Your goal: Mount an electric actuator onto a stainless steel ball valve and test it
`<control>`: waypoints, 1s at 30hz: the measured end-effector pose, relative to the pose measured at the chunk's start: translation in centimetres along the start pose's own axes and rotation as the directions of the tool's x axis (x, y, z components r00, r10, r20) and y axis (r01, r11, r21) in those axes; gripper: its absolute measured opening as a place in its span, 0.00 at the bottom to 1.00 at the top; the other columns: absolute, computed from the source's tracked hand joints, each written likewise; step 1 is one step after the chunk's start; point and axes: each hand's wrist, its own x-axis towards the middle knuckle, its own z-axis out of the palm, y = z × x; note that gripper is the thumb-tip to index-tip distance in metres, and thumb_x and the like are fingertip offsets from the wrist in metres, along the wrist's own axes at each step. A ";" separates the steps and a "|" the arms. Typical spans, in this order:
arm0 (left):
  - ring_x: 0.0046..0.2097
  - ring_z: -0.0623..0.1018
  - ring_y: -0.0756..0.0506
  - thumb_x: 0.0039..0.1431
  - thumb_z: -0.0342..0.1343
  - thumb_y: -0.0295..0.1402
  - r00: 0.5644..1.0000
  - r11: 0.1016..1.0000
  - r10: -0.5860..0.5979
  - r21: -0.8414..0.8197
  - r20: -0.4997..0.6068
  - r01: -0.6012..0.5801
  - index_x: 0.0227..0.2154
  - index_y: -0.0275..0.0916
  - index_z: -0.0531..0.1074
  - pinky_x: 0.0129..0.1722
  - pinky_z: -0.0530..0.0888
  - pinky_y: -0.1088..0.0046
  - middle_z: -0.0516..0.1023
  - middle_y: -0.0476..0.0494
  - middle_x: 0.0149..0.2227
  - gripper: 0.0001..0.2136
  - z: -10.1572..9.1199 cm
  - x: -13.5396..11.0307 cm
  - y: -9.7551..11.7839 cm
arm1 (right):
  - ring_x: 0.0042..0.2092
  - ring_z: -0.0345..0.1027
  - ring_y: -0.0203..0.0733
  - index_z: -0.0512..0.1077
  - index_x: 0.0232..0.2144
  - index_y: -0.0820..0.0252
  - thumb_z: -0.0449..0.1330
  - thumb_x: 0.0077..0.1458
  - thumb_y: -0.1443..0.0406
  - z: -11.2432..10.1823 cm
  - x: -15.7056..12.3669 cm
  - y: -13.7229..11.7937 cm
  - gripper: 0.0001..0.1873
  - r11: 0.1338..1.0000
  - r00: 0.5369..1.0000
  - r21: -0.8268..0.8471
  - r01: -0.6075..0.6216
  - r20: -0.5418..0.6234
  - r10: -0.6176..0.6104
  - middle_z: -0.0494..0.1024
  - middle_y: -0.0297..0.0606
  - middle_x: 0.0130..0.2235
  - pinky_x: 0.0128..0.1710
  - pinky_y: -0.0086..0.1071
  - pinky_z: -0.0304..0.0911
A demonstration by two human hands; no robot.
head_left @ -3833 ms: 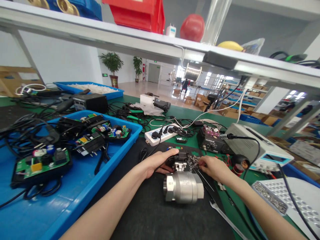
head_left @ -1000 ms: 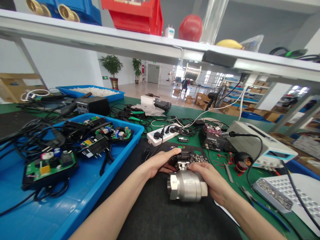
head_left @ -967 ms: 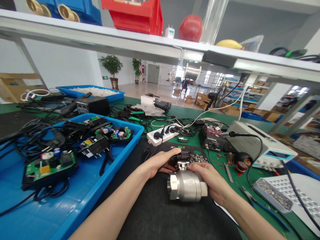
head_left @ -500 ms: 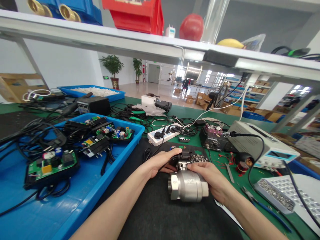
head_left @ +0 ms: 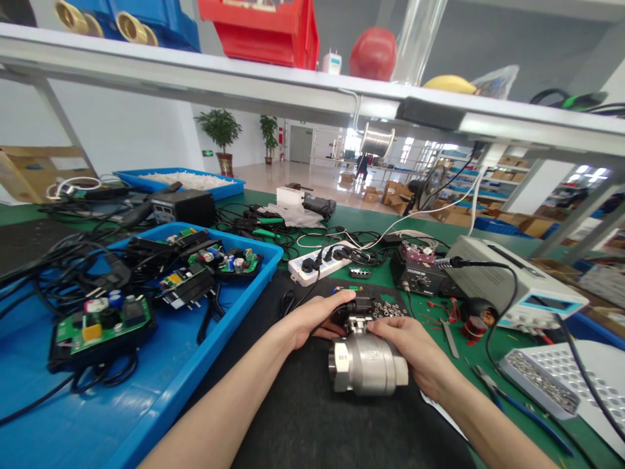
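A steel ball valve [head_left: 368,365] lies on its side above the black mat, "304" marked on its body. At its neck sits a black actuator housing [head_left: 360,302] with a bit of green circuit board showing at its far edge. My left hand [head_left: 319,316] is closed on the housing, thumb along its top; its other fingers are partly hidden behind. My right hand [head_left: 403,339] grips the valve, thumb at the neck, fingers out of sight behind the body. Small metal nuts [head_left: 388,309] lie just beyond my right hand.
On the left, a blue tray [head_left: 166,384] holds circuit boards and black cables. Beyond the mat are a white power strip [head_left: 319,264] and tangled cords. To the right stand a bench power supply [head_left: 512,280], pliers [head_left: 522,410] and a box of small metal parts [head_left: 540,381]. A shelf [head_left: 293,85] spans overhead.
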 end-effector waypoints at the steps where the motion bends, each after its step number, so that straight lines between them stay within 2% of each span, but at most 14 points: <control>1: 0.37 0.84 0.44 0.55 0.63 0.64 1.000 1.000 -0.001 0.000 0.000 0.001 0.47 0.37 0.83 0.38 0.81 0.71 0.87 0.36 0.44 0.33 0.0 0.0 0.0 | 0.27 0.62 0.34 0.82 0.29 0.65 0.74 0.47 0.53 0.0 0.1 -0.1 0.19 1.000 1.000 -0.010 0.002 0.002 -0.002 0.78 0.36 0.26 0.27 0.29 0.54; 8: 0.37 0.84 0.44 0.55 0.63 0.64 1.000 1.000 0.000 0.002 -0.003 0.000 0.47 0.37 0.83 0.37 0.81 0.72 0.87 0.36 0.43 0.33 0.0 0.1 0.0 | 0.27 0.58 0.33 0.83 0.28 0.65 0.75 0.46 0.53 -0.4 0.4 -0.4 0.19 0.996 1.000 -0.084 0.021 -0.002 -0.021 0.76 0.35 0.25 0.26 0.30 0.50; 14: 0.36 0.84 0.44 0.55 0.63 0.64 1.000 1.000 0.000 0.002 -0.009 0.000 0.46 0.38 0.83 0.36 0.80 0.73 0.87 0.36 0.44 0.32 -0.1 0.1 -0.1 | 0.28 0.61 0.36 0.82 0.30 0.66 0.74 0.46 0.52 -0.4 0.3 -0.1 0.21 0.997 1.000 -0.080 0.015 0.019 -0.013 0.77 0.37 0.27 0.27 0.30 0.52; 20: 0.36 0.84 0.44 0.55 0.63 0.64 1.000 1.000 0.001 0.004 -0.007 -0.001 0.45 0.38 0.83 0.36 0.80 0.72 0.87 0.36 0.43 0.32 0.0 0.1 -0.1 | 0.29 0.60 0.36 0.80 0.29 0.63 0.73 0.46 0.49 -0.2 0.1 -0.1 0.22 0.995 0.999 -0.092 0.041 0.012 -0.040 0.75 0.35 0.28 0.29 0.31 0.52; 26: 0.38 0.84 0.44 0.55 0.62 0.64 1.000 1.000 0.003 0.012 -0.002 -0.003 0.45 0.39 0.84 0.37 0.80 0.73 0.87 0.37 0.45 0.32 0.0 0.0 0.0 | 0.27 0.53 0.34 0.78 0.23 0.63 0.74 0.41 0.50 0.0 0.1 -1.1 0.21 0.980 0.997 -0.191 0.054 -0.036 -0.062 0.70 0.32 0.23 0.28 0.33 0.45; 30: 0.38 0.84 0.44 0.55 0.62 0.65 1.000 1.000 0.002 0.017 0.002 -0.002 0.45 0.39 0.84 0.37 0.80 0.73 0.87 0.37 0.46 0.32 0.0 0.0 0.0 | 0.27 0.52 0.34 0.78 0.21 0.62 0.74 0.38 0.53 0.1 0.1 -1.6 0.18 0.973 0.995 -0.222 0.059 -0.060 -0.074 0.69 0.31 0.22 0.28 0.33 0.43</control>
